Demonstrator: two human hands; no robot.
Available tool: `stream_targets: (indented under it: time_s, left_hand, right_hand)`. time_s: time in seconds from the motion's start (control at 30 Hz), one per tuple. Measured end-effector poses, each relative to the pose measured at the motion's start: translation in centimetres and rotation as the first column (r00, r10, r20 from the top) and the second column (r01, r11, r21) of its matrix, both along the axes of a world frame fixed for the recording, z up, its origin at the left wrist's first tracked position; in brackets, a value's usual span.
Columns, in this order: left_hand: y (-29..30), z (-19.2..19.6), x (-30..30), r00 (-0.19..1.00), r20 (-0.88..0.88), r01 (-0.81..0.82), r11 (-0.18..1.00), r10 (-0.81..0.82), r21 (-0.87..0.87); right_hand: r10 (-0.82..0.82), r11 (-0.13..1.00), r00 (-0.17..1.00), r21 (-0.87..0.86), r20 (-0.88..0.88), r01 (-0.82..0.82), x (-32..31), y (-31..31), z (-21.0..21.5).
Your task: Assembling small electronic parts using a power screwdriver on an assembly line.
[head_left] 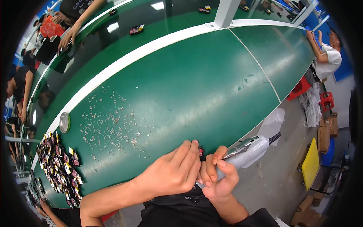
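Note:
My left hand (174,170) is closed at the table's near edge, its fingers on a small black part (201,151) with a reddish face; most of that part is hidden by the fingers. Just to the right, my right hand (218,178) wraps round a white and grey electric screwdriver (247,152), whose body slants up to the right and ends in a black ribbed cord sleeve. The driver's tip is hidden near the left fingers. Farther left, many small screws (113,126) lie scattered across the green tabletop (181,83).
A heap of black parts with yellow and white tabs (58,168) covers the table's left end, beside a round shallow dish (64,123). Beyond a white rail (132,56) runs a dark green belt carrying a few parts. Co-workers sit along the far side and at right.

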State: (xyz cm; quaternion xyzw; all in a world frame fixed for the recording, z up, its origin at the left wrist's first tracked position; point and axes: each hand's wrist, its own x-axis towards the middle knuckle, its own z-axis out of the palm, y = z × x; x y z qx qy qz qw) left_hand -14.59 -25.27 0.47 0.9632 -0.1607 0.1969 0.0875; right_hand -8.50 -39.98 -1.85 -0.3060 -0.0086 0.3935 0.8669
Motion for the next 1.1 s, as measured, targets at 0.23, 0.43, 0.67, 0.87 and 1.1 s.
stream_targets:
  time_s: [0.23, 0.43, 0.67, 0.87, 1.1]
  left_hand:
    - [-0.4, 0.6, -0.2, 0.997, -0.067, -0.034, 0.992, 0.042, 0.121]
    - [-0.7, 0.6, -0.8, 0.996, -0.085, -0.024, 0.994, 0.033, 0.104]
    - [-0.4, 2.4, -1.1, 0.962, -0.273, 0.041, 0.985, 0.007, 0.167]
    - [-0.7, 2.4, -1.2, 0.961, -0.273, 0.039, 0.969, 0.030, 0.243]
    - [-0.5, 1.8, -1.4, 0.972, -0.234, 0.028, 0.971, 0.029, 0.237]
  right_hand:
    - [0.043, 0.999, 0.999, -0.005, 0.014, -0.043, 0.6, -0.2, 0.2]
    - [0.022, 0.987, 0.971, 0.149, 0.236, -0.058, 4.8, -1.4, 3.1]
    - [-0.046, 0.996, 0.869, 0.085, 0.493, 0.004, 7.3, 0.0, 5.0]
    - [-0.016, 0.998, 0.855, 0.054, 0.519, -0.014, 7.7, 1.1, 4.1]
    - [-0.005, 0.998, 0.876, 0.051, 0.483, -0.022, 7.4, 1.5, 3.5]
